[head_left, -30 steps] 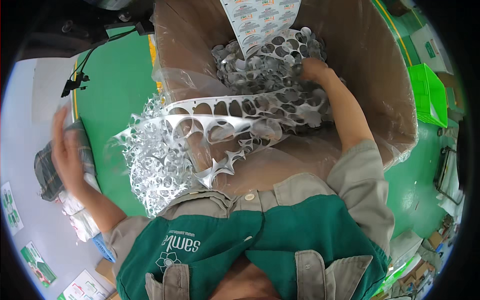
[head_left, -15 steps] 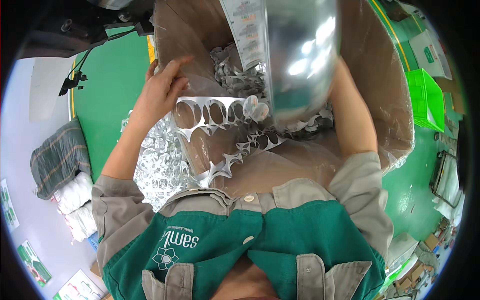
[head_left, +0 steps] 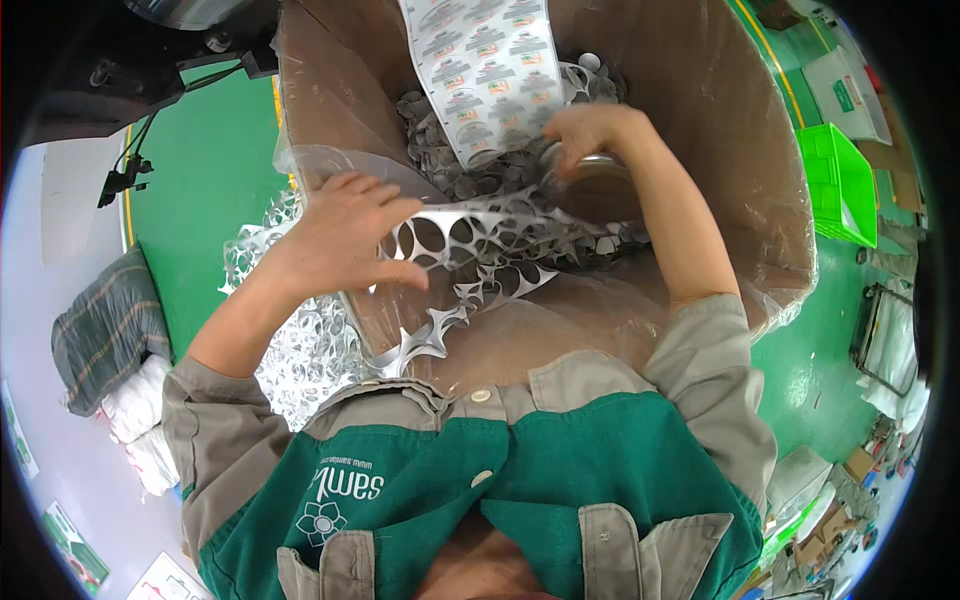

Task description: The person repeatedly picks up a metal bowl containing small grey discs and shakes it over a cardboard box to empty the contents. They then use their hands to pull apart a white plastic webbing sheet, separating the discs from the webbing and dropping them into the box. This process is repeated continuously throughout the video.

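My right hand (head_left: 598,132) is closed on the rim of a shiny round metal bowl (head_left: 605,190), tilted low inside a large lined carton. The bowl's inside looks brown, and its far side is partly hidden by my fingers. My left hand (head_left: 350,235) is over the carton's left edge, fingers and thumb apart. It is beside a silvery web strip (head_left: 430,232) with rows of punched round holes; whether it touches the strip is unclear. A printed white sheet strip (head_left: 485,75) hangs down into the carton, above a heap of small cut foil pieces (head_left: 435,140).
The carton (head_left: 715,180) has a clear plastic liner over its walls. More punched web scrap (head_left: 315,345) is piled outside its left side. Dark machinery (head_left: 130,70) with cables stands at upper left. A green crate (head_left: 838,185) sits at right, a folded quilt (head_left: 115,330) at left.
The metal bowl has gone down and away from me into the carton with my right hand. My left hand has moved slightly right and down, over the punched strip. The printed sheet shows more.
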The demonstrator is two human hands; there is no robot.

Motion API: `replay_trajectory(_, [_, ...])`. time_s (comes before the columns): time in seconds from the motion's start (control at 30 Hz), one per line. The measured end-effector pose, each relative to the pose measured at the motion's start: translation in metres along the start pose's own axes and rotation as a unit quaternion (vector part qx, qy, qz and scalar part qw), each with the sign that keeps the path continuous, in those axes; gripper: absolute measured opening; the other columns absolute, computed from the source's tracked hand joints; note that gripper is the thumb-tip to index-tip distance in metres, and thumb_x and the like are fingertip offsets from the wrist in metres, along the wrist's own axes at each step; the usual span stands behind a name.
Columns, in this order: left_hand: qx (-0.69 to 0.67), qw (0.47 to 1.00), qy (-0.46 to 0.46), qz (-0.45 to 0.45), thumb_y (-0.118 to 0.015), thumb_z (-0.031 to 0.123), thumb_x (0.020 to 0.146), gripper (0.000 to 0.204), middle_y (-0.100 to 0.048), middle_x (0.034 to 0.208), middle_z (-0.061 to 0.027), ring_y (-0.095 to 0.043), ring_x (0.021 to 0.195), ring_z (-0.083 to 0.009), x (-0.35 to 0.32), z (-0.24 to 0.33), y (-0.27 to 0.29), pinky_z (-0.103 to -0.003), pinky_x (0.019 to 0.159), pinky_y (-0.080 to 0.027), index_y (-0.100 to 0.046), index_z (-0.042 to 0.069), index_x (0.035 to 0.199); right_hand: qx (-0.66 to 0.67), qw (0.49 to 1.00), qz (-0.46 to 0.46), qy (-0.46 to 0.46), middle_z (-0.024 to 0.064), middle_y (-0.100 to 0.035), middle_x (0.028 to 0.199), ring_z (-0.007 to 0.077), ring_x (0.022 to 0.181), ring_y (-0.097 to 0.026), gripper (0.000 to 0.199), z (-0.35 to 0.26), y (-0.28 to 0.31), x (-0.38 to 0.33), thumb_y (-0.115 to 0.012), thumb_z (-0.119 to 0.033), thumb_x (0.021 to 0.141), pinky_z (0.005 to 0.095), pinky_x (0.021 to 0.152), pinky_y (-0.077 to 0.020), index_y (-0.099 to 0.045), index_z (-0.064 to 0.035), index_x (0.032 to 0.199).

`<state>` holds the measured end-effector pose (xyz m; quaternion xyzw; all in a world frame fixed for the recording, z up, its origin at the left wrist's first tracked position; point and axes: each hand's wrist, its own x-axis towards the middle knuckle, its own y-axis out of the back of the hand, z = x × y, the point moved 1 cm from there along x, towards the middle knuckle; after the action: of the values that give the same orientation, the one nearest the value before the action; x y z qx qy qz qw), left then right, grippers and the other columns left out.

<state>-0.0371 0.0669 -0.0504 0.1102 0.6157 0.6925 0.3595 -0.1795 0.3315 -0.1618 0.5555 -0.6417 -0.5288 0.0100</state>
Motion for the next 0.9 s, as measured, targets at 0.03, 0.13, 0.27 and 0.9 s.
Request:
replay_trajectory(0.03, [0.003, 0.999, 0.006, -0.053, -0.069, 0.042, 0.065, 0.052, -0.062, 0.098, -0.0078, -0.052, 0.104, -0.0259, -0.001, -0.002, -0.002, -0.042, 0.094, -0.033, -0.059, 0.010, 0.104, 0.063, 0.998, 0.008, -0.010, 0.0115, -0.062, 0.078, 0.0192, 0.074, -0.060, 0.045, -0.026, 0.024, -0.019, -0.071, -0.027, 0.061, 0.0312, 0.060, -0.0453, -0.059, -0.0005, 0.094])
replay_trajectory(0.13, [0.004, 0.989, 0.026, -0.143, -0.068, 0.038, 0.065, 0.047, -0.063, 0.087, -0.0104, -0.055, 0.094, -0.0283, 0.004, 0.000, -0.004, -0.040, 0.091, -0.036, -0.061, 0.007, 0.100, 0.435, 0.861, 0.152, 0.216, 0.0052, -0.059, 0.099, 0.0081, 0.078, -0.055, 0.042, -0.039, 0.054, -0.052, -0.063, -0.015, 0.072, 0.0235, 0.064, -0.0466, -0.053, 0.0004, 0.110])
replay_trajectory(0.27, [-0.026, 0.999, -0.031, -0.015, -0.064, 0.023, 0.070, 0.033, -0.062, 0.072, -0.0142, -0.059, 0.077, -0.0326, 0.009, 0.000, -0.011, -0.042, 0.075, -0.043, -0.061, 0.009, 0.101, 0.656, 0.550, 0.322, 0.405, 0.0126, -0.055, 0.113, 0.0208, 0.095, -0.058, 0.051, 0.007, 0.052, -0.046, -0.051, -0.039, 0.088, 0.0331, 0.078, -0.0493, -0.044, -0.0010, 0.122])
replay_trajectory(0.9, [-0.446, 0.846, 0.217, 0.196, -0.044, 0.015, 0.090, 0.037, -0.046, 0.070, 0.0016, -0.042, 0.058, -0.0068, 0.005, -0.020, 0.032, -0.019, 0.056, -0.040, -0.043, 0.008, 0.126, 0.530, 0.745, 0.366, 0.172, 0.0125, -0.059, 0.105, 0.0199, 0.102, -0.056, 0.042, 0.004, 0.077, -0.065, -0.058, -0.030, 0.084, 0.0341, 0.082, -0.0492, -0.052, -0.0010, 0.114])
